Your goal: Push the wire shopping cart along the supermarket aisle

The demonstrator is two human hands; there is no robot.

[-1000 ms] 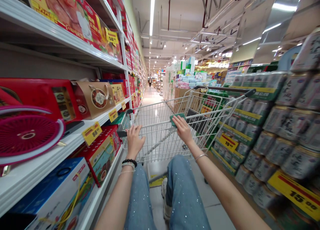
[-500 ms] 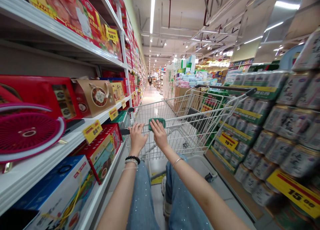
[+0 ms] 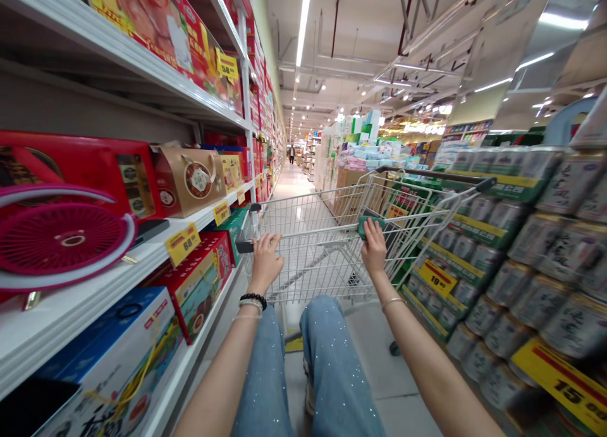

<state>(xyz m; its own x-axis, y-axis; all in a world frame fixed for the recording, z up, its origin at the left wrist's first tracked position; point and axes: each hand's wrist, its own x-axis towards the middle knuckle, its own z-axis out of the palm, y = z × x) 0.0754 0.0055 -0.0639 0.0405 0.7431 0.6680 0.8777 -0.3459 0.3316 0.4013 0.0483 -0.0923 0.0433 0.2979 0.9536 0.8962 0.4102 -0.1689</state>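
Note:
A wire shopping cart (image 3: pixel 303 260) stands sideways across the aisle, close in front of my knees. My left hand (image 3: pixel 266 258) is on the near top rail by the cart's dark corner piece (image 3: pixel 245 240), with its fingers curled over the rail. Farther right along the same rail, my right hand (image 3: pixel 374 246) presses a dark green folded cloth (image 3: pixel 363 227) against the metal. The cloth shows only at the fingertips; the fingers and palm cover the rest. The cart's push handle (image 3: pixel 436 176) lies to the right, beyond both hands.
Shelves on the left hold gift boxes (image 3: pixel 190 178) and a magenta fan-like item (image 3: pixel 71 241). Stacked drink cans (image 3: pixel 569 247) line the right side. Packaged goods (image 3: pixel 365 149) are piled beyond the cart, and a person (image 3: pixel 291 153) is far down the aisle.
My right hand has slid right along the rail with the green cloth, away from my left hand. My left hand stays near the cart's left corner. The view has shifted slightly.

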